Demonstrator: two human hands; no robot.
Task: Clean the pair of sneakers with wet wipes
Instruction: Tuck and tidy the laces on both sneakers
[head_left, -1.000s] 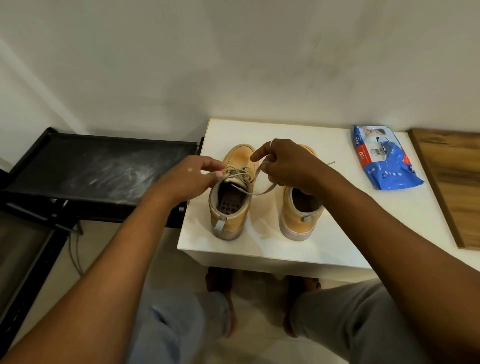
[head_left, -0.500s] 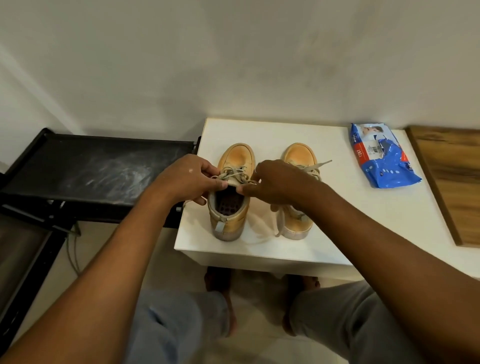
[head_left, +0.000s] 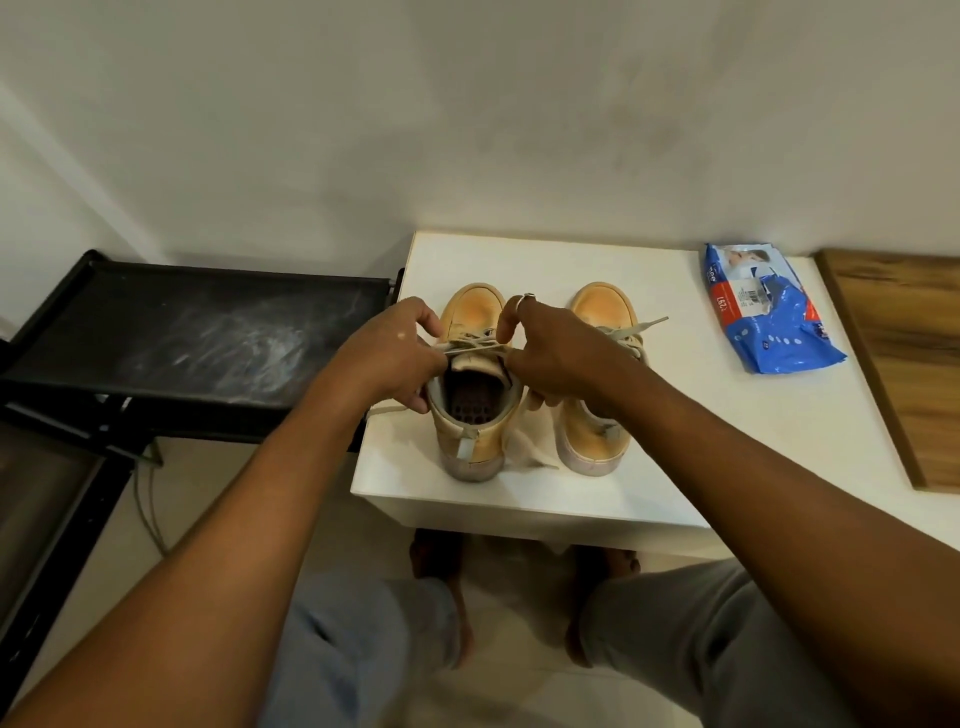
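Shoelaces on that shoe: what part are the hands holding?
Left hand and right hand each pinch the lace of the left sneaker, one on each side.

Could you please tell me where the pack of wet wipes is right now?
In the head view, the blue pack of wet wipes lies on the white table towards its far right, between the right sneaker and the wooden board.

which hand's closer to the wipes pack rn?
Right. The right hand pinches the lace of the left-side sneaker, with the wipes pack further right; the left hand holds the lace on that sneaker's other side, farther away.
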